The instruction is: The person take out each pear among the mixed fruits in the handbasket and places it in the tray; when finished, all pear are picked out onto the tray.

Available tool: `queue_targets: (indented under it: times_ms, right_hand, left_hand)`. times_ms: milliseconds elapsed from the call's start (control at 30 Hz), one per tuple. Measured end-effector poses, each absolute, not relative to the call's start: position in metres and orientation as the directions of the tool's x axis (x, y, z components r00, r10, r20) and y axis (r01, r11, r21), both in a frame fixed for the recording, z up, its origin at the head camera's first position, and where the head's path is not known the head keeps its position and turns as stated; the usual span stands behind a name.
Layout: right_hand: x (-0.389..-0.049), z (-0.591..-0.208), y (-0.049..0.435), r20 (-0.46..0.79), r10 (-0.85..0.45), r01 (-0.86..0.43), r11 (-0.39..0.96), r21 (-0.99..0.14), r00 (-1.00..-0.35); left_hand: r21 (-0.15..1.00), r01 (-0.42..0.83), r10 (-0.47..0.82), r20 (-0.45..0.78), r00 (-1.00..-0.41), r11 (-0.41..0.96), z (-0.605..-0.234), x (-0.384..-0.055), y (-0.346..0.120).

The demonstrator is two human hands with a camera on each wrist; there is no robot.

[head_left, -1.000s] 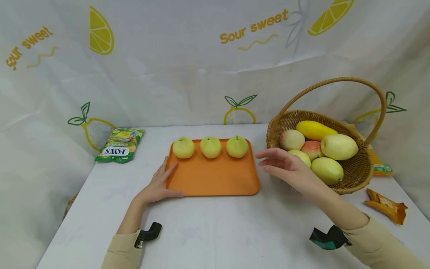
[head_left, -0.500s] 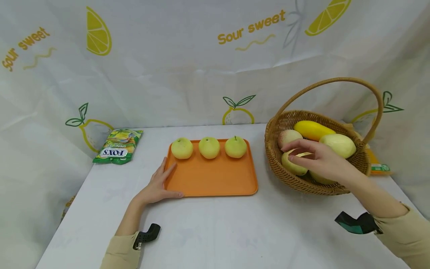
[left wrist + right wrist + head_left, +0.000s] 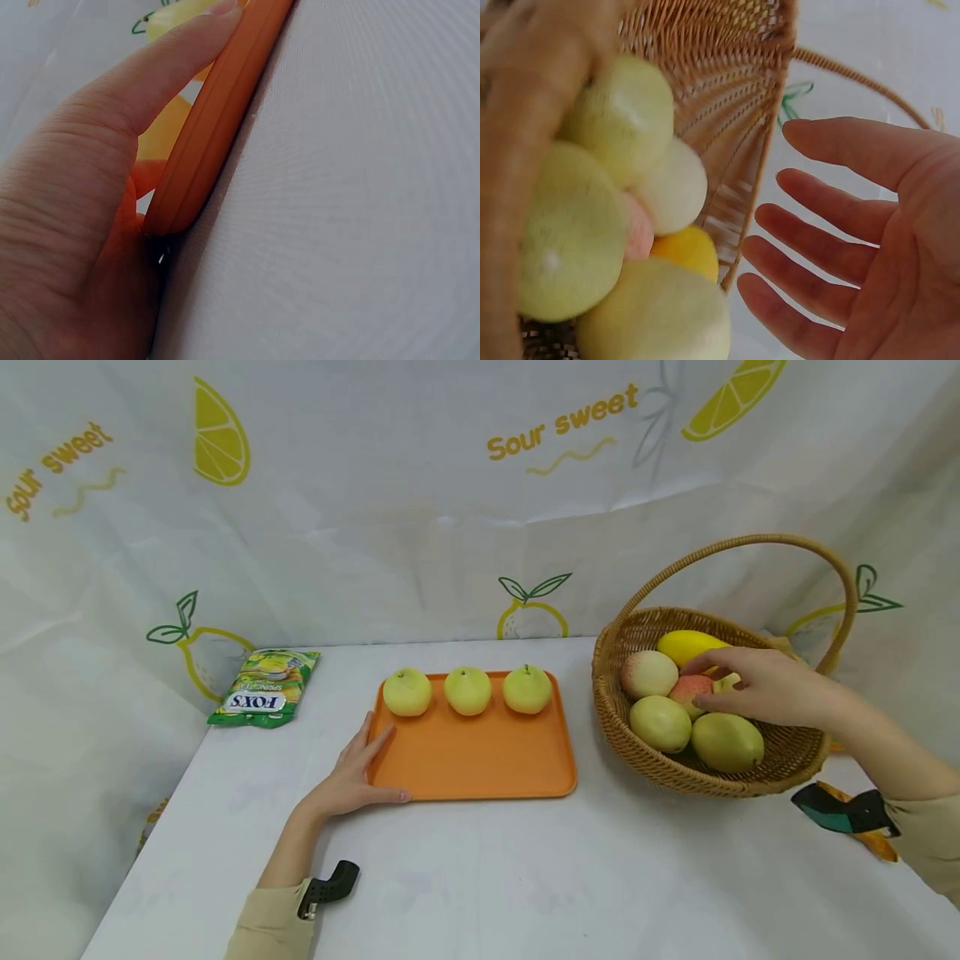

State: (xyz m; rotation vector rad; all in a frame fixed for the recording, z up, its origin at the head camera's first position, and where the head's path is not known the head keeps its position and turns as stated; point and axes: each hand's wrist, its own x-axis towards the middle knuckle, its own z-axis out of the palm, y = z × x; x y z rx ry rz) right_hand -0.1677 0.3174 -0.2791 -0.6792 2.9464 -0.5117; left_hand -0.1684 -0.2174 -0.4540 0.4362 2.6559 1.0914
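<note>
Reddish fruit (image 3: 686, 693) nestled among paler fruits (image 3: 660, 724) in basket (image 3: 626, 745), right hand (image 3: 772, 681) held over it, fingers apart, contact can't be told. Best pinched round sides imo, lifted straight up, handle (image 3: 780, 538) dodged. Tray (image 3: 472, 764) braced by left hand (image 3: 347, 783), fingers spread.

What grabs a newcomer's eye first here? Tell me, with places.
The tall-handled wicker basket of fruit on the right likely draws the eye first, the right hand over it. Next comes the orange tray at centre, three round yellow-green fruits along its far edge and the left hand at its near left corner.
</note>
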Motion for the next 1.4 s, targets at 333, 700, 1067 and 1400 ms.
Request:
queue_targets:
  times_ms: [333,700,1067,1400]
  right_hand:
    - [-0.188,-0.286,0.352,-0.072,-0.365,-0.341,0.913,-0.224,-0.928]
    - [-0.199,-0.294,0.378,-0.218,-0.332,-0.300,0.939,-0.167,-0.918]
    - [-0.196,-0.297,0.379,-0.155,-0.338,-0.318,0.937,-0.144,-0.928]
    - [-0.183,-0.295,0.361,-0.036,-0.299,-0.281,0.926,-0.253,-0.953]
  left_hand:
    - [0.713,0.176,0.356,-0.110,-0.928,0.679,-0.452,-0.166,-0.217]
    - [0.719,0.184,0.361,-0.099,-0.927,0.671,-0.454,-0.166,-0.217]
    - [0.715,0.170,0.351,-0.112,-0.930,0.678,-0.455,-0.167,-0.216]
    - [0.713,0.176,0.353,-0.107,-0.929,0.679,-0.455,-0.168,-0.217]
